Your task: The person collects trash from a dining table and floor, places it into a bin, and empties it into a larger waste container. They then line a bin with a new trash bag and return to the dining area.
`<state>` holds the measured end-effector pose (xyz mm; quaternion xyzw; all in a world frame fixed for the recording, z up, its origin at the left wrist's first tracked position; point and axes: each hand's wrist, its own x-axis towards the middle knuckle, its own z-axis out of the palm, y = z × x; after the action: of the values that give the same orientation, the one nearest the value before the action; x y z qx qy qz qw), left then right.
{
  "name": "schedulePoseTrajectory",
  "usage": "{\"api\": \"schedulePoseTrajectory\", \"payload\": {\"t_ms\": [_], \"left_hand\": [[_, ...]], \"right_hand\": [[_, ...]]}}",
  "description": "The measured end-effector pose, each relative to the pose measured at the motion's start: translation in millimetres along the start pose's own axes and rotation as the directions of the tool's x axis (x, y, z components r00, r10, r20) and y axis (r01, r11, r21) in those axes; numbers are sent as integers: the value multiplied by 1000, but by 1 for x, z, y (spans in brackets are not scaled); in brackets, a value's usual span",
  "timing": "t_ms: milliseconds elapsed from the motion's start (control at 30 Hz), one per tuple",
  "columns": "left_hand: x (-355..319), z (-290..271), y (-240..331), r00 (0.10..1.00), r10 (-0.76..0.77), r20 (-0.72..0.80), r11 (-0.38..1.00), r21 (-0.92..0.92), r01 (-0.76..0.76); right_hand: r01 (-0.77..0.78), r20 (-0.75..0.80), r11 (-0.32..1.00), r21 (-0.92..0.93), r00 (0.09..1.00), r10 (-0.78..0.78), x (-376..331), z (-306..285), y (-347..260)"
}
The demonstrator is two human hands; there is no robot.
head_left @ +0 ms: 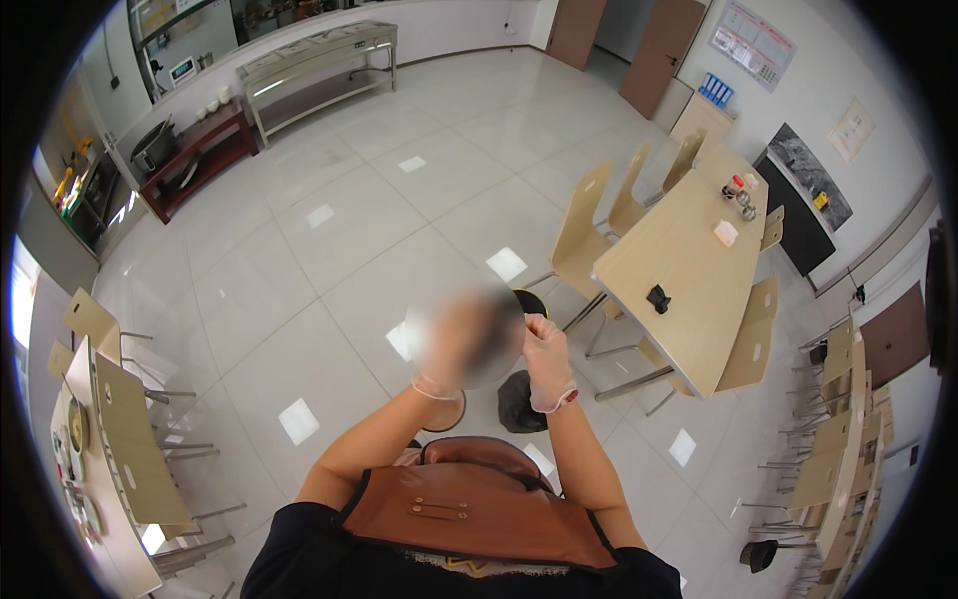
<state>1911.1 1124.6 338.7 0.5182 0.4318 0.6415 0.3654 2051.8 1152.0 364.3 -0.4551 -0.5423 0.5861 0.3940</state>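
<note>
Both my hands are held out over the tiled floor, in clear thin gloves. My left hand (449, 344) lies inside a blurred patch, so its fingers do not show. A dark shape (494, 329) sits between the hands, too blurred to name. My right hand (547, 361) is closed, its fingertips pinched at the edge of that shape; what they grip cannot be made out. Just past the right fingers shows part of a round black thing with a yellow rim (533, 302). Below the right hand is a dark grey, crumpled-looking thing (519, 404). A brown apron (479, 499) covers my front.
On the right stands a wooden table (689, 270) with chairs (582, 225), a small black bundle (659, 299), jars (744, 200) and a tissue pack (725, 233). Another table (115, 489) bears dishes at left. A steel counter (319, 75) and a dark red bench (205, 150) stand far off.
</note>
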Motion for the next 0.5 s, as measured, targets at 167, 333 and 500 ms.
{"api": "schedulePoseTrajectory", "payload": {"t_ms": [167,333,500], "left_hand": [[-1,8,9,988,-146,48,987,79,142],[-14,-5,-34,1000,22,-14,997,77,-20],[-37,-23,-70,985,27,-170,965,260,19]], "right_hand": [[200,-107,977,-80,972,-208,5,4,23],[183,-262,960,212,957,-125,8,6,29],[134,-238,769,625,971,24,12,-21,20]]}}
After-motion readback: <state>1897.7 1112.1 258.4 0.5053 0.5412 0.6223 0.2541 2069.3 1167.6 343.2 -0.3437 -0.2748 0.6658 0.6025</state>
